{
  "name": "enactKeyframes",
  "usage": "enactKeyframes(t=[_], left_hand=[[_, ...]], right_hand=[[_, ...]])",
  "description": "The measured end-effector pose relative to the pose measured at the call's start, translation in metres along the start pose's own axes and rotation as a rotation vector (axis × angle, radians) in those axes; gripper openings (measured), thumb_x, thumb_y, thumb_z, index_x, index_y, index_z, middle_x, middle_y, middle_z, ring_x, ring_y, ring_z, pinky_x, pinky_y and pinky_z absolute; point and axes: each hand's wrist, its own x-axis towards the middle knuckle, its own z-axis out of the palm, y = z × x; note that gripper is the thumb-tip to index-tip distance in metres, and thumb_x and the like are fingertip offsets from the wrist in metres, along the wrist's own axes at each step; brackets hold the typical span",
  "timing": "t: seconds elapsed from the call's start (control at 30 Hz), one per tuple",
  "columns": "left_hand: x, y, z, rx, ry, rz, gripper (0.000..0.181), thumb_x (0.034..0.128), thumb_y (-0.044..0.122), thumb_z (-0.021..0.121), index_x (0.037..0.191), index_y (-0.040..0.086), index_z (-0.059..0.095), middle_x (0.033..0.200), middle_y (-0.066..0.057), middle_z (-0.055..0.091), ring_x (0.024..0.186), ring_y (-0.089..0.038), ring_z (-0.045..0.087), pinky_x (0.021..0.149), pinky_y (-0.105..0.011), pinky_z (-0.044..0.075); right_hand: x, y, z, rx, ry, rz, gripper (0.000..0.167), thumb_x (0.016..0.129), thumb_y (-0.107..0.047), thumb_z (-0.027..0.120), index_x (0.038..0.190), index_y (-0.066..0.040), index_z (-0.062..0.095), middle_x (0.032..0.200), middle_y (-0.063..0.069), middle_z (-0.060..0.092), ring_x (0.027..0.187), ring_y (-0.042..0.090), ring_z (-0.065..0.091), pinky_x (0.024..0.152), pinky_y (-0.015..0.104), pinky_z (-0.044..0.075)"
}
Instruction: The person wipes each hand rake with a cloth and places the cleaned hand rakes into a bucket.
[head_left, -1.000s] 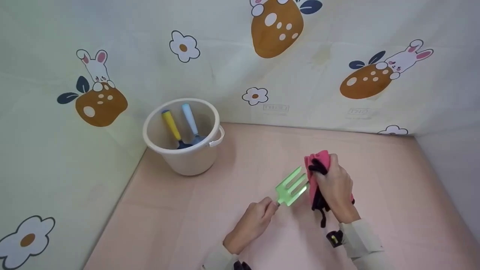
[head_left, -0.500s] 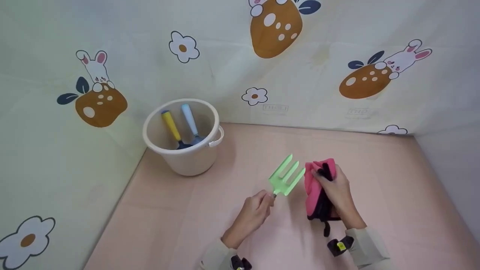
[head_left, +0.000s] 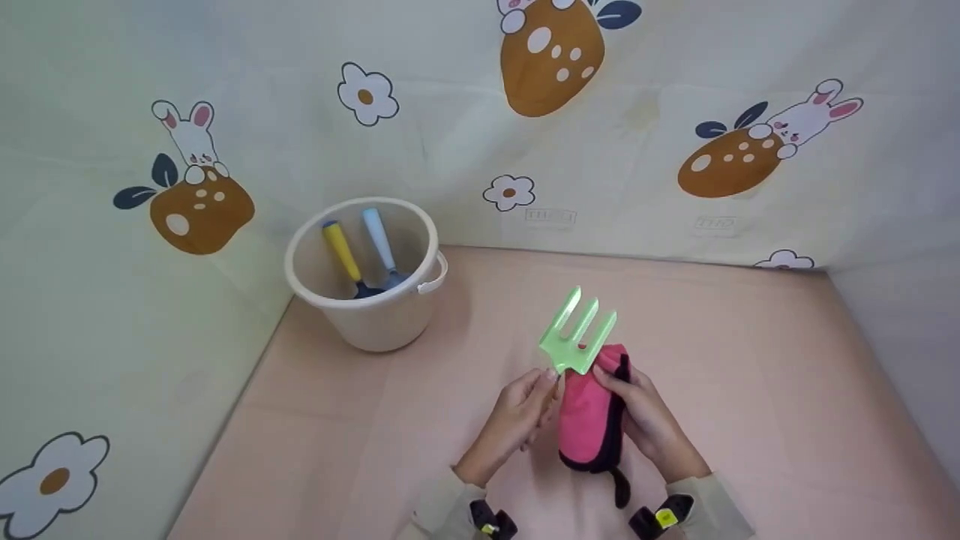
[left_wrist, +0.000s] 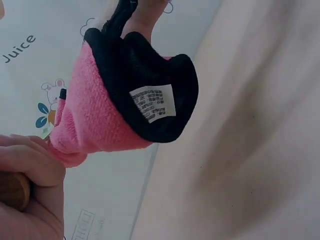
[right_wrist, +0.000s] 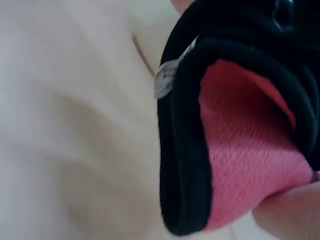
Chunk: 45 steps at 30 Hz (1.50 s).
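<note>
My left hand grips a green three-tined garden fork near the neck, tines pointing up and away. The end of its wooden handle shows inside the fist in the left wrist view. In my right hand is a folded pink cloth with black edging, a black hanging loop and a white label. The thumb lies on the cloth's upper part, just under the fork's head. Whether cloth and fork touch cannot be told. The right wrist view shows the cloth folded open at its edge.
A cream bucket with a side handle stands at the back left, near the wall corner. A yellow-handled tool and a light-blue-handled tool lean inside it. Printed cloth walls enclose the pink tabletop.
My right hand has brought the cloth left and nearer to me, up beside the fork. The fork has turned more upright and risen slightly in the left hand.
</note>
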Motion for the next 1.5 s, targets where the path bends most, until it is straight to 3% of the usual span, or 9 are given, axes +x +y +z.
enactKeyframes(t=[0.23,0.5,0.73,1.03,1.5], left_hand=[[0.003,-0.002,0.000,-0.030,-0.007,0.034,0.038,0.0963,0.044,0.044,0.082,0.009,0.048,0.055,0.002,0.040,0.037,-0.005,0.031,0.033,-0.018,0.026],[0.005,-0.001,0.001,0.041,-0.013,0.049,0.033,0.0992,0.038,0.041,0.084,0.009,0.046,0.057,0.003,0.037,0.043,-0.007,0.033,0.037,-0.019,0.027],[0.006,-0.001,0.003,0.188,0.013,0.128,0.031,0.1007,0.029,0.040,0.085,0.004,0.049,0.061,0.002,0.040,0.048,-0.004,0.037,0.042,-0.017,0.030],[0.004,-0.003,0.004,0.286,0.063,0.220,0.034,0.1002,0.029,0.041,0.079,0.004,0.047,0.064,0.005,0.041,0.054,0.000,0.038,0.047,-0.014,0.031],[-0.003,0.006,0.005,0.217,0.028,0.124,0.033,0.1008,0.028,0.040,0.083,0.002,0.051,0.057,0.005,0.038,0.047,-0.003,0.035,0.043,-0.016,0.030]], right_hand=[[-0.005,0.005,0.007,0.266,-0.100,0.001,0.021,0.096,-0.010,0.047,0.116,-0.015,0.050,0.103,-0.004,0.065,0.100,0.008,0.061,0.090,0.026,0.046],[-0.009,0.007,0.014,0.565,-0.127,-0.015,0.025,0.094,-0.002,0.041,0.115,-0.012,0.052,0.110,0.001,0.063,0.102,0.011,0.060,0.092,0.025,0.046],[-0.012,0.008,0.016,0.639,-0.144,-0.010,0.020,0.093,-0.004,0.040,0.111,-0.008,0.047,0.100,0.003,0.064,0.091,0.011,0.063,0.083,0.023,0.049],[-0.013,0.007,0.017,0.634,-0.045,-0.015,0.020,0.093,-0.003,0.036,0.111,-0.009,0.042,0.098,0.002,0.061,0.088,0.011,0.061,0.080,0.022,0.049],[-0.016,-0.004,0.010,0.680,-0.061,-0.051,0.025,0.093,0.000,0.040,0.115,-0.012,0.044,0.107,-0.004,0.057,0.098,0.008,0.055,0.089,0.021,0.042]])
